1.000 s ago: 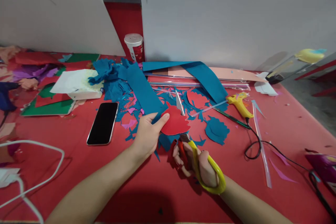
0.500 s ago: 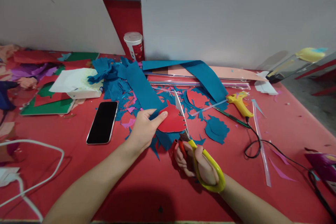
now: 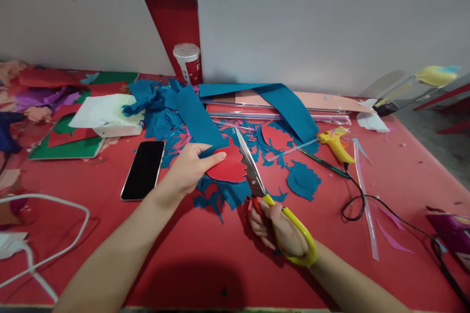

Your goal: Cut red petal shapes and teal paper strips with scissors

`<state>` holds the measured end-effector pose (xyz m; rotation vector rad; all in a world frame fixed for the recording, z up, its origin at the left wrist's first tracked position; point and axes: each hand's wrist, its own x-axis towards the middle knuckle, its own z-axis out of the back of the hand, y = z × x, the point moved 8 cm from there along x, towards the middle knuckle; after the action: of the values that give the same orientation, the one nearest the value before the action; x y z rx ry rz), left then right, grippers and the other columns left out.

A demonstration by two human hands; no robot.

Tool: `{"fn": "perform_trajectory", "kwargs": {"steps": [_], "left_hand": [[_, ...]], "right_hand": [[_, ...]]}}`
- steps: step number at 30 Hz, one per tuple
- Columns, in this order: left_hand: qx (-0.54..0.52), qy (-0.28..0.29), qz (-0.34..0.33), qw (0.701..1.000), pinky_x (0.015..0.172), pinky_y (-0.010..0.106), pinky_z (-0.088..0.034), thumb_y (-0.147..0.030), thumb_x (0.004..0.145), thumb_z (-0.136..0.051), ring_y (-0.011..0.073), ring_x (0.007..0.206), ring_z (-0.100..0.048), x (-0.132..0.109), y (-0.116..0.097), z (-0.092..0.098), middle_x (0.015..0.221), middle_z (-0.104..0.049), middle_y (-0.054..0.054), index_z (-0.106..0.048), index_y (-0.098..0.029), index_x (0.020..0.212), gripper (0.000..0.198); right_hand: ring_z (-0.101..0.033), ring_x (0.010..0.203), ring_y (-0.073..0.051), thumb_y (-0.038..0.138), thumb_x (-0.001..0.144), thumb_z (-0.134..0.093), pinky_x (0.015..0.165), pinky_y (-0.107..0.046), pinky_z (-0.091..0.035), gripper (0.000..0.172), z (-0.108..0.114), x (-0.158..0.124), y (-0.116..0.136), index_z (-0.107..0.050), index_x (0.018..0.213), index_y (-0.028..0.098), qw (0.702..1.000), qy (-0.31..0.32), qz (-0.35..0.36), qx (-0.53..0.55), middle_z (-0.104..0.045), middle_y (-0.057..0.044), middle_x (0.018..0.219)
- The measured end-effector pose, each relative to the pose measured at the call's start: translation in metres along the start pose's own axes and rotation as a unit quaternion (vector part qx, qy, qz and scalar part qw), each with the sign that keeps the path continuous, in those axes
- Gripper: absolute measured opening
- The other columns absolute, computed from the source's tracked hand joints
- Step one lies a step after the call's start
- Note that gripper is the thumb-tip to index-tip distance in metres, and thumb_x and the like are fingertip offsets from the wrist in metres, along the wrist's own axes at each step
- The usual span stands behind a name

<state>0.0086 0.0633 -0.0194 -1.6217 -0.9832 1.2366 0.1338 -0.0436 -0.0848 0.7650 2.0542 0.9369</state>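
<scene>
My left hand [image 3: 189, 170] pinches a red paper cut-out [image 3: 228, 166] just above the red table [image 3: 205, 254]. My right hand [image 3: 276, 227] is closed round the yellow and red handles of a pair of scissors [image 3: 257, 183]. The scissor blades lie along the right, scalloped edge of the red cut-out. Blue paper scraps [image 3: 216, 195] lie under both. A blue leaf-shaped piece [image 3: 303, 181] lies to the right of the scissors.
A black phone [image 3: 144, 169] lies left of my left hand. A yellow glue gun [image 3: 335, 144] with a black cord [image 3: 352, 205] sits right. A long blue sheet [image 3: 286, 107], white box [image 3: 110, 117], paper cup [image 3: 188, 62] and coloured paper piles [image 3: 47, 102] lie behind.
My left hand has carried the red cut-out to the left and turned it. The scissors have tilted left, so their blades now run along its right edge.
</scene>
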Motion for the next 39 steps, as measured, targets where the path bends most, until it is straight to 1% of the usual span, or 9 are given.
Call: {"fn": "perform_trajectory", "kwargs": {"steps": [6,10,13,18,24,28,32,35,39], "left_hand": [[0.114,0.026,-0.013,0.993,0.054,0.022,-0.044,-0.031,0.061,-0.068,0.0104,0.053,-0.055,0.000,-0.013,0.010,0.061,-0.064,0.000,-0.064,-0.014,0.062,0.017],[0.233,0.058,-0.026,0.970,0.054,0.022,-0.041,-0.033,0.065,-0.063,0.0129,0.059,-0.055,-0.001,-0.015,0.006,0.065,-0.064,0.001,-0.065,-0.015,0.065,0.018],[0.323,0.094,-0.061,0.940,0.049,0.020,-0.034,-0.036,0.065,-0.060,0.0119,0.056,-0.049,-0.001,-0.010,-0.004,0.059,-0.057,-0.001,-0.061,-0.016,0.059,0.022],[0.409,0.226,-0.077,0.880,0.043,0.021,-0.020,-0.035,0.069,-0.053,0.0072,0.046,-0.028,-0.006,0.015,-0.037,0.048,-0.035,-0.005,-0.044,-0.015,0.047,0.031],[0.405,0.299,-0.070,0.861,0.045,0.023,-0.019,-0.032,0.071,-0.048,0.0078,0.049,-0.024,-0.015,0.030,-0.059,0.050,-0.029,-0.005,-0.037,-0.016,0.048,0.030],[0.403,0.276,-0.063,0.870,0.045,0.022,-0.020,-0.033,0.071,-0.049,0.0078,0.049,-0.027,-0.013,0.033,-0.059,0.050,-0.029,-0.005,-0.036,-0.016,0.048,0.031],[0.355,0.197,-0.055,0.912,0.045,0.020,-0.025,-0.038,0.071,-0.051,0.0084,0.050,-0.036,-0.007,0.031,-0.053,0.053,-0.037,-0.004,-0.042,-0.016,0.053,0.029],[0.262,0.168,0.037,0.950,0.041,0.020,-0.031,-0.039,0.070,-0.053,0.0099,0.043,-0.046,-0.006,0.043,-0.051,0.048,-0.041,-0.006,-0.036,-0.018,0.056,0.030],[0.128,0.208,0.164,0.956,0.039,0.022,-0.038,-0.040,0.070,-0.055,0.0140,0.037,-0.054,-0.017,0.062,-0.064,0.043,-0.053,-0.002,-0.037,-0.019,0.062,0.029]], "right_hand": [[-0.014,0.039,-0.004,0.069,0.073,-0.031,0.027,-0.013,-0.018,0.050,0.003,0.000,0.003,-0.028,0.059,0.021,0.999,-0.005,0.009,-0.030,-0.022,0.008,0.051],[-0.018,0.037,-0.004,0.065,0.073,-0.038,0.026,-0.013,-0.019,0.048,0.008,0.002,0.009,-0.030,0.057,0.020,0.998,-0.051,0.028,-0.026,-0.024,0.008,0.048],[-0.022,0.035,-0.003,0.058,0.073,-0.047,0.027,-0.014,-0.020,0.044,0.013,0.003,0.017,-0.035,0.056,0.019,0.992,-0.103,0.056,-0.037,-0.029,0.008,0.045],[-0.030,0.032,-0.003,0.049,0.073,-0.053,0.030,-0.016,-0.020,0.034,0.017,0.002,0.021,-0.045,0.063,0.017,0.987,-0.143,0.056,-0.052,-0.040,0.007,0.045],[-0.032,0.028,-0.005,0.043,0.071,-0.058,0.030,-0.019,-0.024,0.030,0.027,0.000,0.013,-0.045,0.059,0.018,0.975,-0.203,0.014,-0.085,-0.045,0.007,0.037],[-0.035,0.029,-0.006,0.040,0.070,-0.060,0.030,-0.019,-0.025,0.028,0.032,-0.003,0.021,-0.043,0.060,0.019,0.961,-0.255,0.052,-0.097,-0.046,0.007,0.039],[-0.039,0.033,-0.007,0.039,0.066,-0.064,0.032,-0.019,-0.029,0.029,0.041,-0.008,0.029,-0.040,0.064,0.021,0.942,-0.319,0.084,-0.069,-0.043,0.008,0.041],[-0.042,0.035,-0.009,0.039,0.061,-0.068,0.034,-0.022,-0.034,0.034,0.051,-0.013,0.035,-0.038,0.066,0.023,0.922,-0.374,0.092,-0.038,-0.041,0.009,0.043],[-0.044,0.036,-0.011,0.040,0.059,-0.069,0.034,-0.024,-0.036,0.037,0.059,-0.015,0.043,-0.036,0.061,0.023,0.909,-0.398,0.115,-0.049,-0.042,0.008,0.042]]}}
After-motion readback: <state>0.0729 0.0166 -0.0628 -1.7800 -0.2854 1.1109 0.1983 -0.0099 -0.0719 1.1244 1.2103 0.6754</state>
